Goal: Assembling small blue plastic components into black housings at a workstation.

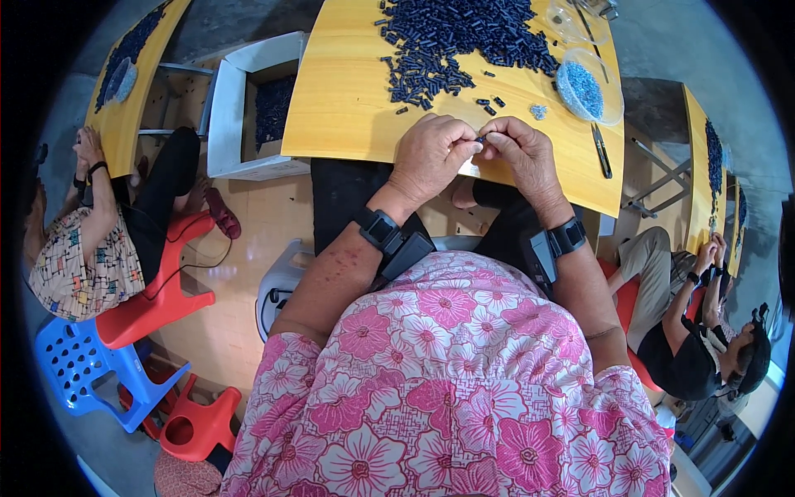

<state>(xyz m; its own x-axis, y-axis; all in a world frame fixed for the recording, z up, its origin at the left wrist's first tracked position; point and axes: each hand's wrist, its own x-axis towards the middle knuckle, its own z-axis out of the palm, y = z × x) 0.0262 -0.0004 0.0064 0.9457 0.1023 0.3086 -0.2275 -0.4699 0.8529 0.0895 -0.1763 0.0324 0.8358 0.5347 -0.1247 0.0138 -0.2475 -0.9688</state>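
Note:
Above the near edge of the yellow table (339,108), my left hand (432,149) and my right hand (523,157) meet fingertip to fingertip. Both are pinched closed on one small dark plastic piece (480,141), mostly covered by the fingers. It looks like the short black pieces in the big pile (455,37) beyond my hands. A few loose black pieces (490,108) lie just past my fingertips. Farther right is a little heap of small clear-blue bits (538,111), beside a clear plastic bowl (582,87) full of the same bits.
A black pen-like tool (601,151) lies near the table's right edge. Left of the table stands a white carton (228,124) with dark pieces inside. People sit at other tables on both sides. Red stools and a blue stool (91,364) stand at left.

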